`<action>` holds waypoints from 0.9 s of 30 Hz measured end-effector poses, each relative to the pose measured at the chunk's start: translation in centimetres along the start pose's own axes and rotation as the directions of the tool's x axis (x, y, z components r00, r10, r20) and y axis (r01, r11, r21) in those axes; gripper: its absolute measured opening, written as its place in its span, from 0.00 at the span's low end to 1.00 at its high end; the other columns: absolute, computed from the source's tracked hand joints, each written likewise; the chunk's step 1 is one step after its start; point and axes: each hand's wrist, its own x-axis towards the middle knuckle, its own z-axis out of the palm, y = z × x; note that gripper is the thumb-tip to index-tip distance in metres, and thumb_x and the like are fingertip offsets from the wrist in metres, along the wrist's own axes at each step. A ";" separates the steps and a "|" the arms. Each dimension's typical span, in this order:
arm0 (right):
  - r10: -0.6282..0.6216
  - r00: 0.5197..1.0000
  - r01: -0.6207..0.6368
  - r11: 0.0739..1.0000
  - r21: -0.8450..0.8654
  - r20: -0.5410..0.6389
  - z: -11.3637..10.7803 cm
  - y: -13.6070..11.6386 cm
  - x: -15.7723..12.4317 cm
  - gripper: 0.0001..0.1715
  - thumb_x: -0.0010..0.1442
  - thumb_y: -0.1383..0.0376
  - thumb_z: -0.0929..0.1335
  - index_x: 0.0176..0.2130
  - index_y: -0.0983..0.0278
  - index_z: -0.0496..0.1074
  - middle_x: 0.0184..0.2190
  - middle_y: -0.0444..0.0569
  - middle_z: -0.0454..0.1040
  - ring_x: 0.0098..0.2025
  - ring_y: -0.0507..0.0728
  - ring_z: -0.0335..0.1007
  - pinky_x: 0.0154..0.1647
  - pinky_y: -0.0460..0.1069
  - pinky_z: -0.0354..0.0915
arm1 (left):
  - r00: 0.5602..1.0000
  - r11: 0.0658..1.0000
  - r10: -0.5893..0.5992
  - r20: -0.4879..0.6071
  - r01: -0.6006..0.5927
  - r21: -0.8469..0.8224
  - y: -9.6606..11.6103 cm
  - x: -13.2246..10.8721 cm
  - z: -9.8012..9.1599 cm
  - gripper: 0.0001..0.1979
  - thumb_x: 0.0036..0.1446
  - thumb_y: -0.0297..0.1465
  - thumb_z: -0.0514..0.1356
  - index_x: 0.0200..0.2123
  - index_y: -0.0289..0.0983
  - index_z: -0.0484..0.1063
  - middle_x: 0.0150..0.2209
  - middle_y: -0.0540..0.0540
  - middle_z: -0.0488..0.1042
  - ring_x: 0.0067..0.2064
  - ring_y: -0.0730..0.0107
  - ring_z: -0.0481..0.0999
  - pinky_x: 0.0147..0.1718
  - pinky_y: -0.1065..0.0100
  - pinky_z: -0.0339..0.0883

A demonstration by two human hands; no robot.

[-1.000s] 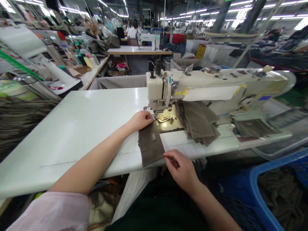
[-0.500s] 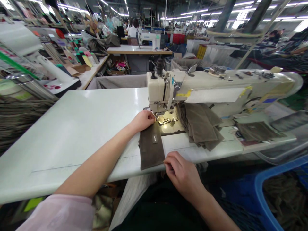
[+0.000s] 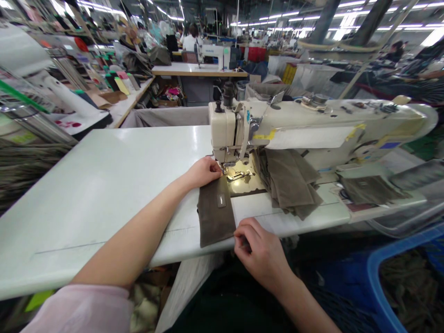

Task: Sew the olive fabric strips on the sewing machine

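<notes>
A dark olive-brown fabric piece (image 3: 215, 224) with a small label (image 3: 221, 200) lies on the pale sewing table (image 3: 114, 185). Its far end is by the needle area of a cream sewing machine (image 3: 225, 132). My left hand (image 3: 204, 171) pinches the far end of the fabric, close beside the presser foot. At the near right corner, by the table's front edge, my right hand (image 3: 260, 247) grips the same fabric between thumb and fingers. The exact contact of the left fingertips with the cloth is partly hidden.
A stack of brown fabric pieces (image 3: 289, 180) sits under the machine arm, and another brown piece (image 3: 371, 187) lies farther right. A blue basket (image 3: 374, 277) holding cloth stands at lower right. Thread cones (image 3: 113, 81) and a second sewing machine (image 3: 211, 53) are behind.
The view has shifted slightly. Both hands keep their hold on the fabric piece, whose position against the machine looks nearly the same.
</notes>
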 end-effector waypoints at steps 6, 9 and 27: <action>0.006 1.000 -0.006 1.000 -0.007 -0.015 0.0 -0.1 0.2 0.10 0.58 0.75 0.63 0.36 0.61 0.68 0.36 0.48 0.72 0.34 0.54 0.70 0.32 0.46 0.65 | 0.999 0.998 0.024 -0.024 -0.023 0.066 0.2 0.3 0.4 0.10 0.49 0.30 0.56 0.17 0.37 0.67 0.17 0.51 0.66 0.25 0.70 0.66 0.29 0.68 0.58; 0.009 1.000 -0.009 1.000 -0.011 -0.012 0.0 -0.1 0.3 0.10 0.58 0.75 0.63 0.36 0.61 0.67 0.36 0.48 0.72 0.34 0.54 0.70 0.32 0.46 0.64 | 1.000 0.998 0.000 -0.031 0.002 0.071 0.2 0.3 0.5 0.10 0.49 0.29 0.57 0.17 0.38 0.67 0.18 0.51 0.67 0.26 0.70 0.66 0.30 0.67 0.59; 0.012 0.999 -0.012 1.000 -0.001 0.034 -0.2 -0.1 0.4 0.10 0.57 0.76 0.63 0.35 0.61 0.66 0.35 0.46 0.71 0.33 0.53 0.67 0.32 0.46 0.60 | 0.999 0.999 0.013 -0.041 -0.011 0.037 -0.3 0.5 0.7 0.06 0.46 0.28 0.56 0.19 0.37 0.68 0.20 0.50 0.70 0.25 0.70 0.67 0.27 0.68 0.57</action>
